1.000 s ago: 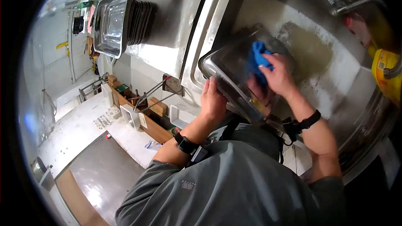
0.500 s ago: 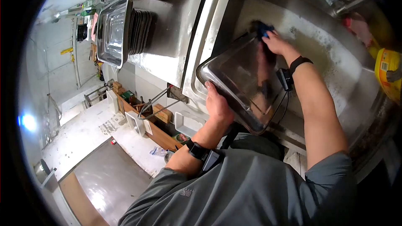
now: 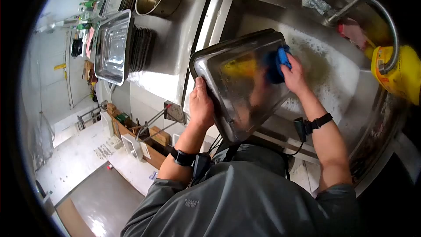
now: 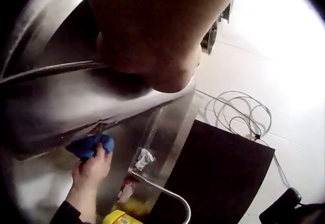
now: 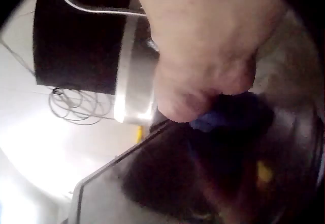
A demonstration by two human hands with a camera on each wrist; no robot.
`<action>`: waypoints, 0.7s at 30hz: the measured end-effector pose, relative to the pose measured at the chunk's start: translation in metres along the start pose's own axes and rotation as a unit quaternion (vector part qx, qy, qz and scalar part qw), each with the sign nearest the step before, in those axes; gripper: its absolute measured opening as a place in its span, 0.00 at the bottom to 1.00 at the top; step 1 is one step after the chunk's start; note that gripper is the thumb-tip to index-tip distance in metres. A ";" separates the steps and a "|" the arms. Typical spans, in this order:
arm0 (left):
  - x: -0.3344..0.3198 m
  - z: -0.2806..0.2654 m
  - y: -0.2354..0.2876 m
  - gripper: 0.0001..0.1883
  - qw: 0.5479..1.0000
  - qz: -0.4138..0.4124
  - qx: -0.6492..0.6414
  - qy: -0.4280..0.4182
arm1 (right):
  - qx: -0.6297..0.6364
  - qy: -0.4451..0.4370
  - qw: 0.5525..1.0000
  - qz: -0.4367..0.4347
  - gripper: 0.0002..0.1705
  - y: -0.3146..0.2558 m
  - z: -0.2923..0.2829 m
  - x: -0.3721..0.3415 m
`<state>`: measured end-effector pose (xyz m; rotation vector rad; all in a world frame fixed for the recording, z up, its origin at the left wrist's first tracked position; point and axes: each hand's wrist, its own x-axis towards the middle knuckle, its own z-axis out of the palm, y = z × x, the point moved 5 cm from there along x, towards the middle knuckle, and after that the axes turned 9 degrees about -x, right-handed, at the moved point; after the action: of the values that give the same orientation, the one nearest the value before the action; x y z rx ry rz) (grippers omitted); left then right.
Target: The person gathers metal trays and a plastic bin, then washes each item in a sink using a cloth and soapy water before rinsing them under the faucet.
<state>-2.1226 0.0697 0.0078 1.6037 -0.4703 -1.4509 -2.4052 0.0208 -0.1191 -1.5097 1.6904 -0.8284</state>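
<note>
A shiny rectangular metal tray is held tilted over the near left part of the sink. The left hand grips its left side, thumb up along the wall; the fingers beneath are hidden. Pinched in the right hand, a blue cloth lies against the tray's bottom near the far right edge. The left wrist view shows the cloth in the right hand beyond the tray. In the right wrist view the hand covers part of the cloth.
Suds and cloudy water lie in the sink. A curved faucet and yellow jug stand at the right. On the left counter are a metal pot, stacked dark trays and a shiny tray.
The tray has come up and left and turned flatter to the head view. The right hand with the cloth moved from the tray's far corner back onto its bottom near the right edge.
</note>
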 end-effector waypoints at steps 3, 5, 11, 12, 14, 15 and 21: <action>-0.002 0.003 0.023 0.32 0.996 0.056 0.049 -0.042 | -0.042 0.060 0.994 -0.081 0.21 -0.061 -0.019 0.024; -0.002 -0.004 0.033 0.32 0.991 0.080 0.084 -0.069 | -0.081 0.099 0.983 -0.133 0.19 -0.070 -0.025 0.049; -0.005 -0.022 0.038 0.32 0.991 0.091 0.077 -0.059 | 0.287 0.053 0.939 0.185 0.29 0.027 -0.002 0.096; -0.004 -0.022 0.039 0.32 0.991 0.091 0.078 -0.057 | 0.395 0.038 0.887 0.235 0.31 0.043 0.011 0.092; -0.005 -0.027 0.041 0.32 0.992 0.073 0.105 -0.018 | 0.496 0.016 0.820 0.285 0.34 0.054 0.031 0.078; -0.004 -0.030 0.040 0.32 0.992 0.072 0.104 -0.013 | 0.482 -0.001 0.810 0.334 0.34 0.060 0.040 0.066; 0.002 -0.054 0.027 0.29 0.996 0.020 0.084 0.022 | 0.539 -0.056 0.768 0.342 0.25 0.096 0.067 -0.004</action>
<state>-2.0649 0.0736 0.0235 1.7453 -0.6100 -1.3738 -2.4003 0.0353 -0.2355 -0.1119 1.1191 -0.9768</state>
